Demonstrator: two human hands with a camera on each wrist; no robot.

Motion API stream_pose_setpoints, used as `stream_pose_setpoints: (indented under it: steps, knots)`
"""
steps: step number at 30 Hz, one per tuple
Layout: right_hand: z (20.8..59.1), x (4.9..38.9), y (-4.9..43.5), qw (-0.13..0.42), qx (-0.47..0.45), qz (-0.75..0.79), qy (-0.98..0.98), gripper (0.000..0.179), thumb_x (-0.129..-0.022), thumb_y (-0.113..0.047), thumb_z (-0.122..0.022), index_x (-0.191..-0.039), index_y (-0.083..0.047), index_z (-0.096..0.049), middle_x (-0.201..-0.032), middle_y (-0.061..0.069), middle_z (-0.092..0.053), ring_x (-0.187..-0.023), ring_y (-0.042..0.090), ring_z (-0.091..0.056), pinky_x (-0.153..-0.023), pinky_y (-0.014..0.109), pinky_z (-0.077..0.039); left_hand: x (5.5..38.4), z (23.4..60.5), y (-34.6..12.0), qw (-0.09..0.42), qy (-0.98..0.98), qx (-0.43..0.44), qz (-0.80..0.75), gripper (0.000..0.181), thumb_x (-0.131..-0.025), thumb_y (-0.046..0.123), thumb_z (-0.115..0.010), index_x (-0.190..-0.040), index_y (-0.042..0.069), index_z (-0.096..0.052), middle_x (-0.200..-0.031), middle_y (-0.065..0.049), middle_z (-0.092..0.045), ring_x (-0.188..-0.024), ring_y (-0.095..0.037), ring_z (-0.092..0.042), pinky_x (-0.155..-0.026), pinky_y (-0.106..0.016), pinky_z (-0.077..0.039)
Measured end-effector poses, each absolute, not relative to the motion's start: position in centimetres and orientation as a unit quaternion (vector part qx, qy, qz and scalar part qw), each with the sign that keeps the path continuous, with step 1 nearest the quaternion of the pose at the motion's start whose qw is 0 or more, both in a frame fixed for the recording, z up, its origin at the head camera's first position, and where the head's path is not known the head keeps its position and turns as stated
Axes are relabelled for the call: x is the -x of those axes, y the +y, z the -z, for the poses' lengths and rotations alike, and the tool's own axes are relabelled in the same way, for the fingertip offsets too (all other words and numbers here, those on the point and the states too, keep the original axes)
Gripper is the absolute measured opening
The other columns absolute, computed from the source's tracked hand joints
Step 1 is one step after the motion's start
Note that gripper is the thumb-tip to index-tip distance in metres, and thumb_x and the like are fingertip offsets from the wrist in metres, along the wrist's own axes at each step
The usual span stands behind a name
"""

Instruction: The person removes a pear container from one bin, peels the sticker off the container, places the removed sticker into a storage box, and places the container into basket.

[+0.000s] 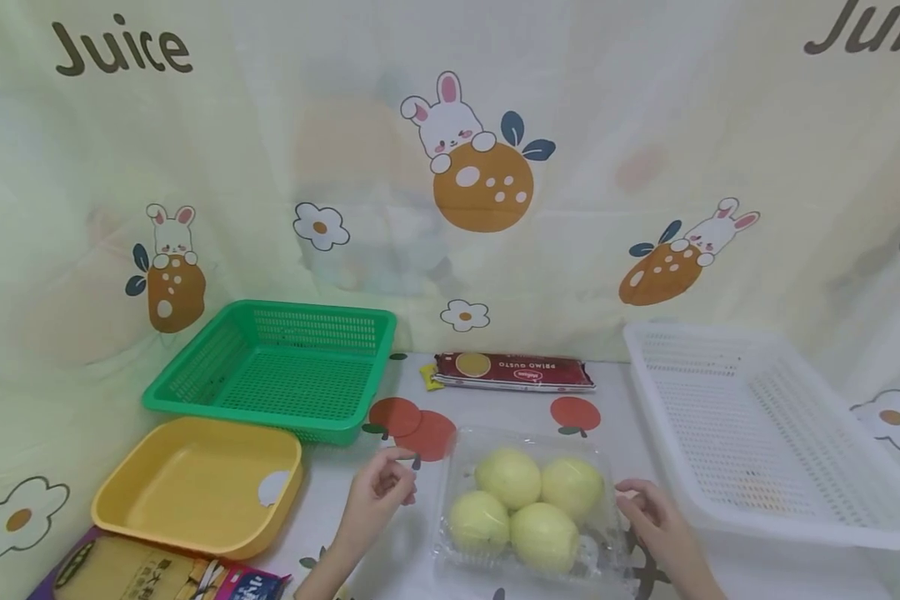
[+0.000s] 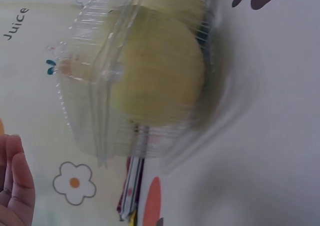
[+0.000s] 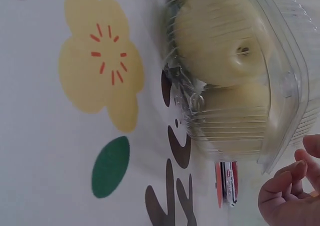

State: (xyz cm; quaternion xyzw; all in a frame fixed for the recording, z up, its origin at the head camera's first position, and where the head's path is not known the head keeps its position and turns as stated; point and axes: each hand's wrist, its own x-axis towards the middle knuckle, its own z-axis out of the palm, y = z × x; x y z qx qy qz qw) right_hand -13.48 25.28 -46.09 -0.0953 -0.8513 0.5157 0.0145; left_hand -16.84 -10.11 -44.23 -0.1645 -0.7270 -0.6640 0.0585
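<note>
A clear plastic clamshell box [image 1: 528, 442] with its lid down stands on the table between my two hands. Inside it lie several round, pale yellow-green fruits [image 1: 544, 537] that look like apples or pears. To the left of the box, my left hand [image 1: 378, 492] hovers with loosely bent fingers and nothing in them. My right hand [image 1: 656, 521] is at the box's right side, fingers bent, the fingertips close to its rim. In the right wrist view the box's lip [image 3: 280, 151] lies just beside these fingertips; whether they touch it is hard to tell.
At the back left sits a green basket [image 1: 300, 379], with a yellow basin [image 1: 195, 492] before it and a purple-edged packet [image 1: 142, 571] nearer me. A dark red biscuit pack [image 1: 513, 372] lies against the back cloth. On the right stands a white basket [image 1: 765, 433].
</note>
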Motion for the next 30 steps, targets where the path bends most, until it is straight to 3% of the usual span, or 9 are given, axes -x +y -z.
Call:
stream_pose_setpoints:
  steps: [6,12,17,21,24,30]
  knots:
    - [46.9,13.3,25.1,0.027,0.082,-0.508,-0.857,0.029,-0.09,-0.016,-0.054,-0.113,0.001,-0.049,-0.072,0.007,-0.051,-0.054,0.017,-0.047,-0.049,0.027,-0.042,17.4,46.1,-10.3,0.015,-0.782,0.18,0.596,0.024,-0.085,0.003,-0.058,-0.108,-0.003,-0.054,-0.08,-0.008,-0.06,-0.068,-0.015,-0.06,-0.065,-0.027,-0.049]
    - [47.6,12.9,25.1,-0.013,0.095,-0.523,-0.847,0.028,-0.091,-0.009,-0.05,-0.116,0.002,-0.045,-0.072,0.008,-0.049,-0.052,0.014,-0.045,-0.048,0.026,-0.042,17.5,46.6,-10.3,-0.056,-0.822,0.2,0.531,0.04,-0.086,0.013,-0.059,-0.123,0.002,-0.047,-0.087,-0.001,-0.061,-0.076,-0.012,-0.059,-0.066,-0.024,-0.048]
    - [48.1,12.7,25.2,-0.06,0.131,-0.521,-0.841,0.041,-0.094,-0.019,-0.045,-0.127,0.002,-0.031,-0.079,0.008,-0.051,-0.062,0.018,-0.048,-0.055,0.029,-0.043,17.2,47.0,-9.7,-0.057,-0.819,0.203,0.534,0.044,-0.085,0.011,-0.061,-0.124,0.0,-0.043,-0.086,-0.002,-0.059,-0.076,-0.014,-0.059,-0.064,-0.024,-0.048]
    - [48.4,12.5,25.2,-0.094,0.153,-0.537,-0.824,0.058,-0.093,-0.039,-0.042,-0.129,0.005,-0.029,-0.088,0.008,-0.056,-0.075,0.021,-0.053,-0.064,0.035,-0.045,17.0,47.3,-9.1,-0.062,-0.817,0.178,0.545,0.046,-0.085,0.014,-0.061,-0.125,0.0,-0.042,-0.086,0.0,-0.056,-0.075,-0.013,-0.057,-0.065,-0.023,-0.047]
    - [48.5,12.1,24.8,-0.117,0.172,-0.589,-0.781,0.071,-0.088,-0.053,-0.041,-0.133,0.001,-0.028,-0.101,0.012,-0.056,-0.086,0.022,-0.056,-0.069,0.039,-0.048,16.7,47.3,-8.9,-0.062,-0.816,0.174,0.548,0.049,-0.086,0.016,-0.06,-0.127,0.0,-0.04,-0.085,0.001,-0.054,-0.073,-0.012,-0.056,-0.065,-0.024,-0.046]
    - [48.4,11.9,24.0,-0.094,0.166,-0.597,-0.779,0.065,-0.092,-0.049,-0.036,-0.14,-0.008,-0.022,-0.12,0.019,-0.049,-0.096,0.026,-0.056,-0.071,0.04,-0.048,16.6,48.0,-8.6,-0.068,-0.814,0.179,0.549,0.055,-0.089,0.021,-0.053,-0.135,-0.001,-0.03,-0.081,0.002,-0.054,-0.07,-0.009,-0.053,-0.064,-0.024,-0.046]
